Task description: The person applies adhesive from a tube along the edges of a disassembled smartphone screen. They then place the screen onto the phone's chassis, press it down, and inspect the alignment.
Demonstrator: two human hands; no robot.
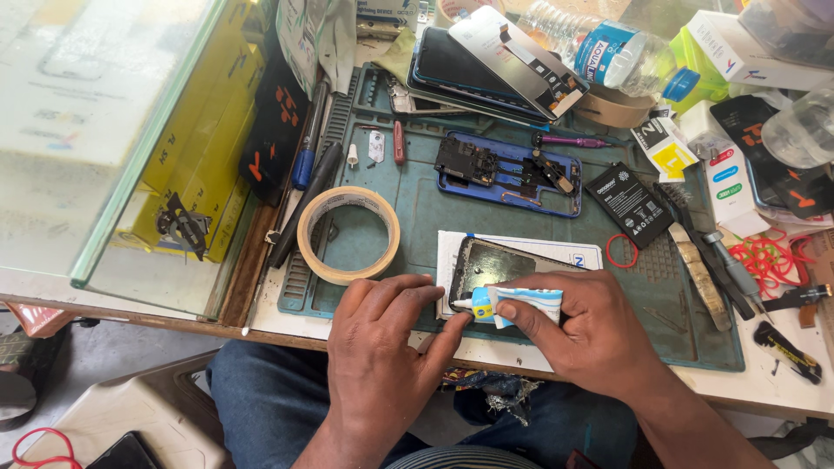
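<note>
Both hands meet at the near edge of the teal work mat [417, 208]. Your right hand [591, 334] is closed round a small blue-and-white glue tube [521, 306], thumb and forefinger pinching it, nozzle pointing left. Your left hand [378, 347] lies palm down, fingers loosely curled, thumb and forefinger tip touching the tube's nozzle end; whether it grips the cap, you cannot tell from here.

Step in hand, by my reading: readying the glue at the edge of the phone frame [491, 265], which lies just beyond your knuckles on a white paper sheet [521, 247]. Next move likely calls for a light squeeze and a steady nozzle along the frame rim; a heavy press could smear.

Wrists low, forearms coming in from near, right one angled from the right.

Left of the frame: a masking tape roll [348, 234]. Farther: an opened blue phone body [511, 174], a black battery [628, 204] to its right, stacked screens [486, 65] at the far edge.
</note>
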